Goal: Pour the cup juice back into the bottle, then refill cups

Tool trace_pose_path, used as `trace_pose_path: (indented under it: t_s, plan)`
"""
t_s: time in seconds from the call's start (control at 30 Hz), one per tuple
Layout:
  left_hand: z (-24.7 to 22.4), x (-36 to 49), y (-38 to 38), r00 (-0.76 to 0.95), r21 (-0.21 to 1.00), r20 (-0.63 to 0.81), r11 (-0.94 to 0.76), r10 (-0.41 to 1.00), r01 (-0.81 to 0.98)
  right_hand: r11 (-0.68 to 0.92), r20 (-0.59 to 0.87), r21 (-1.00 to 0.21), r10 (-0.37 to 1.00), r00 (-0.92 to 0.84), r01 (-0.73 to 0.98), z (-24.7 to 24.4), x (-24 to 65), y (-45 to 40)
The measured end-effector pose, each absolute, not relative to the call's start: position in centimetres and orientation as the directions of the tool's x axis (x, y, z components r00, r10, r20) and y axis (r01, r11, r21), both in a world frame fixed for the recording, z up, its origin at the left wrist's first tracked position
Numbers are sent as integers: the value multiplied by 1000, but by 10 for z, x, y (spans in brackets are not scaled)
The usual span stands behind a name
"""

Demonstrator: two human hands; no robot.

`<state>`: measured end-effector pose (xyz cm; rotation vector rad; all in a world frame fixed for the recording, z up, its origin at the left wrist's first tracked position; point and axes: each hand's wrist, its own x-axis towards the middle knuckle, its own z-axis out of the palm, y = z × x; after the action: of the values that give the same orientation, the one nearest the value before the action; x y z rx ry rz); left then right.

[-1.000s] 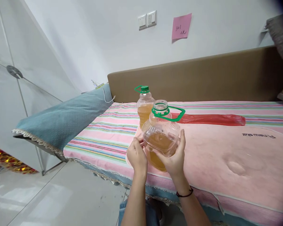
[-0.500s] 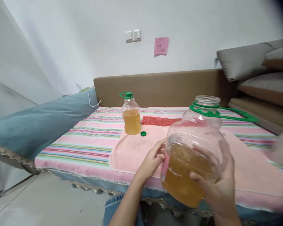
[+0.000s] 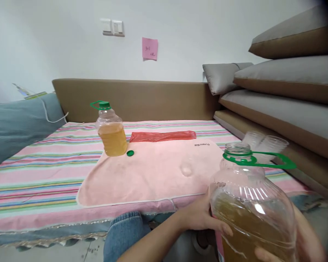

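A large clear plastic jug (image 3: 251,218), part filled with amber liquid, is between my hands at the lower right. Its neck has no cap, and a green carry handle sticks out to the right. My left hand (image 3: 205,218) grips the jug's left side, thumb across the front. Round the right side goes my right hand (image 3: 306,233), mostly hidden behind the jug, with a fingertip showing low on the front. A second jug (image 3: 112,140) of amber liquid, capped in green, stands on the pink mat (image 3: 153,178). Beside it lies a loose green cap (image 3: 130,153).
A clear plastic cup (image 3: 186,168) sits on the mat. Behind the held jug are clear cups (image 3: 272,145). A folded red plastic bag (image 3: 164,136) lies along the mat's back edge. Stacked grey-brown cushions (image 3: 287,76) rise at the right; a blue bolster (image 3: 22,123) is at the left.
My view has swung to the right. The held jug has come lower and closer to me, and my left hand has moved from its edge to a grip on its side.
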<state>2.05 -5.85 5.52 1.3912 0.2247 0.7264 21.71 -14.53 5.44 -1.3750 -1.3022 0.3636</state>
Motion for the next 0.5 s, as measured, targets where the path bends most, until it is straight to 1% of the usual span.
trace_pose_path:
  t_s: [0.13, 0.23, 0.3, 0.37, 0.43, 0.5]
  plan:
    - [33, 49, -65, 748, 884, 279, 145, 602, -445, 173, 352, -854, 887, 299, 491, 44, 242, -149]
    - [26, 63, -70, 714, 812, 306, 219, 630, -541, 174, 352, -825, 903, 247, 537, 44, 249, -149]
    - [22, 68, -72, 684, 763, 338, 238, 647, -601, 151, 337, -794, 916, 219, 589, 50, 248, -149]
    - [16, 71, -74, 657, 730, 360, 239, 662, -640, 92, 290, -758, 934, 207, 646, 59, 244, -149]
    - [11, 72, -77, 641, 725, 349, 236, 684, -647, 33, 241, -721, 948, 206, 693, 67, 238, -149]
    - [7, 74, -80, 628, 732, 322, 234, 708, -640, 14, 230, -696, 952, 204, 717, 73, 234, -147]
